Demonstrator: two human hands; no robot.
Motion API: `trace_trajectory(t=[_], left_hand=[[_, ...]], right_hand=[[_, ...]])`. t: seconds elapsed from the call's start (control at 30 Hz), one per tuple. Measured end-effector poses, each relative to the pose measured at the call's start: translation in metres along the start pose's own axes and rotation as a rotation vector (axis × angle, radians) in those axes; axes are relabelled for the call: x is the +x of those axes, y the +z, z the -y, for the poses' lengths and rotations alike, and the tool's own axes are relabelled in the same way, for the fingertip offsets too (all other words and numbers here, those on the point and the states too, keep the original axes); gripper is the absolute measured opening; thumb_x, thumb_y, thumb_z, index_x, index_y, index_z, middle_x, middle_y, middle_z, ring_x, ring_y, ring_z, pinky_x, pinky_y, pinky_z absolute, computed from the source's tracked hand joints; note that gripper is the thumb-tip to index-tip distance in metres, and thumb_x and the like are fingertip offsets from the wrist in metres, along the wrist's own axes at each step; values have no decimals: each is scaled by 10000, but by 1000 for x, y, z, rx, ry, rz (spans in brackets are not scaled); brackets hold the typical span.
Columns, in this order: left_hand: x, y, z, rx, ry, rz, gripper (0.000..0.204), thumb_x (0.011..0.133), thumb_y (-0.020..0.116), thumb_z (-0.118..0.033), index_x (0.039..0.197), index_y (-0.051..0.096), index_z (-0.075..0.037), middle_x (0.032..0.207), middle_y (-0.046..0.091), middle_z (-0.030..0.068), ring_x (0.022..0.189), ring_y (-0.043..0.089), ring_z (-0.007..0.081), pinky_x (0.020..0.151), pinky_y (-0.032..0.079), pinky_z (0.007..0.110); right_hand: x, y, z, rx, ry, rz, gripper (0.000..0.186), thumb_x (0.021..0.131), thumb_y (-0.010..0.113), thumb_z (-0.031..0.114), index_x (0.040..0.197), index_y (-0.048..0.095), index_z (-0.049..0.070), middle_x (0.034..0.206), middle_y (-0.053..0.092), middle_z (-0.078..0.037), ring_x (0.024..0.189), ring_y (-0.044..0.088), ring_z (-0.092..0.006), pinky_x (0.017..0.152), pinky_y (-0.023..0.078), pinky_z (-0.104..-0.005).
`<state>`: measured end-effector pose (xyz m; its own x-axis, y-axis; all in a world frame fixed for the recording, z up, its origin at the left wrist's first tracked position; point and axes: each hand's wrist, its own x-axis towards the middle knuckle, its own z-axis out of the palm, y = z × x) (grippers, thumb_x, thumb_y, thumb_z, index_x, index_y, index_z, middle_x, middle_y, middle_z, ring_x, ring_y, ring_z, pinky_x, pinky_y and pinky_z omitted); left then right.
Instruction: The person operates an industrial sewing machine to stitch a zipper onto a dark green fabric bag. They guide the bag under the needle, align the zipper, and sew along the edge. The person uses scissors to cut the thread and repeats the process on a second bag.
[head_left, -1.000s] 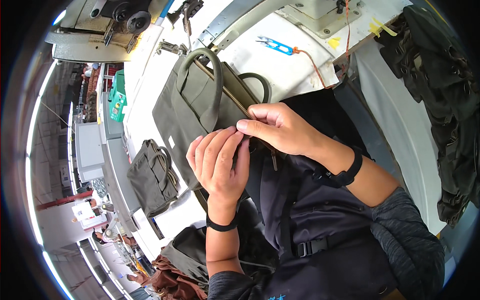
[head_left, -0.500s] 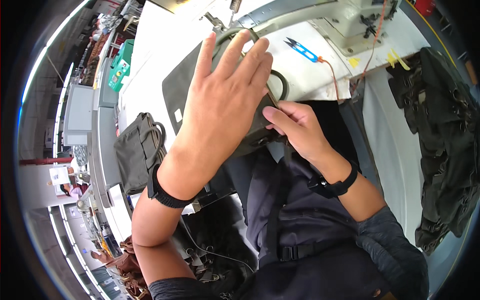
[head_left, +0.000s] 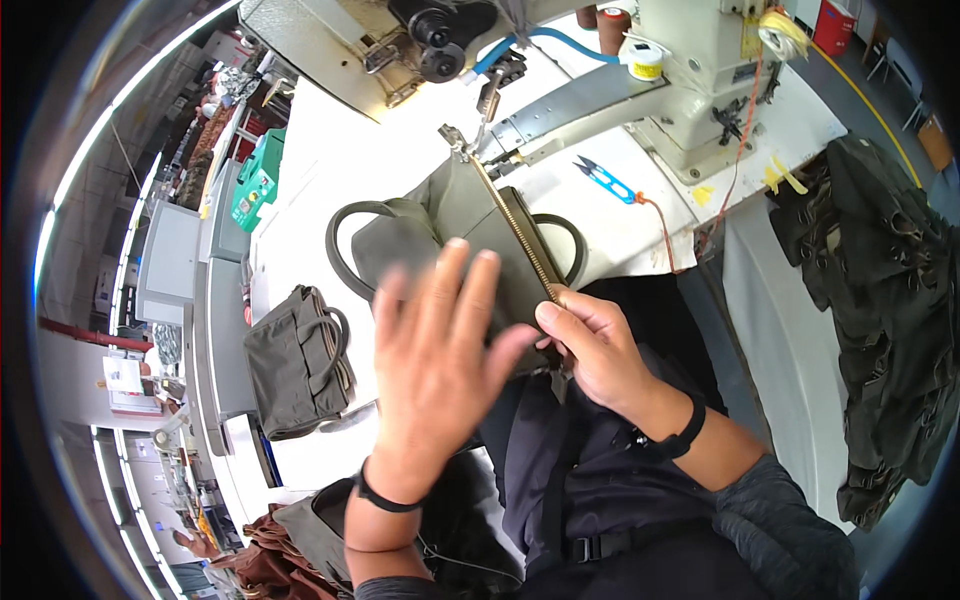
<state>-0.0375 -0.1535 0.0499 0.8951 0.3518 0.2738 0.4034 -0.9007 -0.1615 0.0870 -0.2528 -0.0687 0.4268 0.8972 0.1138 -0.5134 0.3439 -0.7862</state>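
Note:
An olive-green handbag (head_left: 385, 244) lies across the white table in front of me, its lower part reaching my lap. Two rounded handles stick out at its sides, and a brass zipper (head_left: 520, 233) runs along its top. My right hand (head_left: 600, 350) pinches the near end of the zipper edge between thumb and fingers. Above the bag's near left part hovers my left hand (head_left: 435, 370), fingers spread and slightly blurred, holding nothing. It hides some of the bag body.
A sewing machine (head_left: 700, 110) stands at the back. Blue thread snips (head_left: 605, 180) on an orange cord lie right of the bag. A second olive bag (head_left: 298, 365) rests at the left, near a green box (head_left: 258, 180). Dark bag pieces (head_left: 885, 330) hang at the far right.
My left hand has come off the bag's top and moved down toward me, uncovering the zipper and left handle. My right hand keeps its pinch. The view has tilted up, showing more sewing machine.

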Motion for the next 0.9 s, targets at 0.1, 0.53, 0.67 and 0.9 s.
trace_trajectory(t=[0.1,0.53,0.67,0.9], left_hand=[[-6,6,-7,-51,-52,14,705,971,575,-577,1492,553,-101,1468,587,133,1330,565,275,1232,204,518],[-5,44,1,-36,-115,-27,871,967,403,-774,1506,554,-108,1505,563,129,1397,519,281,1267,34,545],[3,51,10,-48,-134,-14,879,957,405,-787,1505,558,-116,1512,555,130,1410,505,286,1267,23,553],[11,49,12,-22,-105,-28,840,964,400,-775,1508,564,-157,1506,560,122,1416,496,294,1266,3,572]], right_hand=[[1,8,8,61,44,24,237,1099,563,179,1128,673,-29,939,597,31,835,499,-26,738,435,-214],[14,-2,4,-206,-64,1,226,1062,603,109,963,685,-76,1172,682,-89,889,541,-54,745,451,-241],[30,-4,4,-206,-76,24,226,1056,617,109,932,679,-70,1126,680,-80,862,526,-53,725,436,-238],[37,-7,1,-160,-41,10,233,1054,614,99,881,652,-53,1040,657,-49,799,478,-49,674,394,-241]])
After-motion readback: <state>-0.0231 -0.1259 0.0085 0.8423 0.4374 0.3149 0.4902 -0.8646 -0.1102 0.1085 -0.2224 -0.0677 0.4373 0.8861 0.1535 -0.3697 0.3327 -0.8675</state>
